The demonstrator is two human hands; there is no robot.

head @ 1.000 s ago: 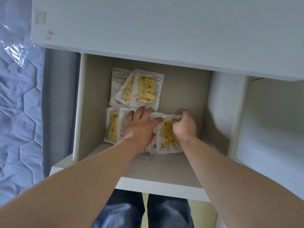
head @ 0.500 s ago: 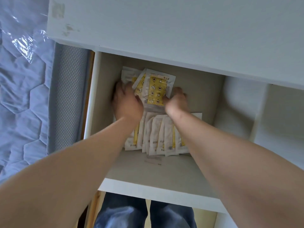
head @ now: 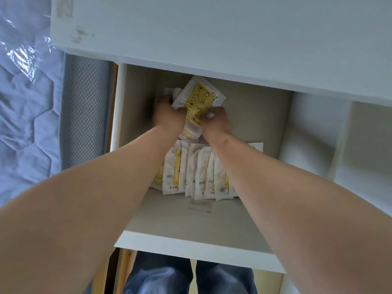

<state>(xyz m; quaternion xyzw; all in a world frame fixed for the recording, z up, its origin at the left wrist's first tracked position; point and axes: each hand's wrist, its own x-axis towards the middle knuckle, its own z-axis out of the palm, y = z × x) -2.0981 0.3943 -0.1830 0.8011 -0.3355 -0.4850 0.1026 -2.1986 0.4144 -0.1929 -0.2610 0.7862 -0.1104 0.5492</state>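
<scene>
Head view down into an open drawer beneath a white cabinet top. The packet stack, white sachets with yellow printed panels, lies at the back of the drawer, tilted so that one corner points toward the rear wall. It sits between the two hands and partly above them in the view. The left hand, blurred, grasps the stack along its left edge with curled fingers. The right hand pinches the stack's lower right edge, and the two hands almost meet under the topmost sachet. A front row of packets lies overlapped nearer the drawer front, just below the wrists and partly hidden by the right forearm. A small paper strip lies on the drawer floor just in front of that row. A quilted mattress lies to the left of the cabinet, and jeans show below the drawer front.
</scene>
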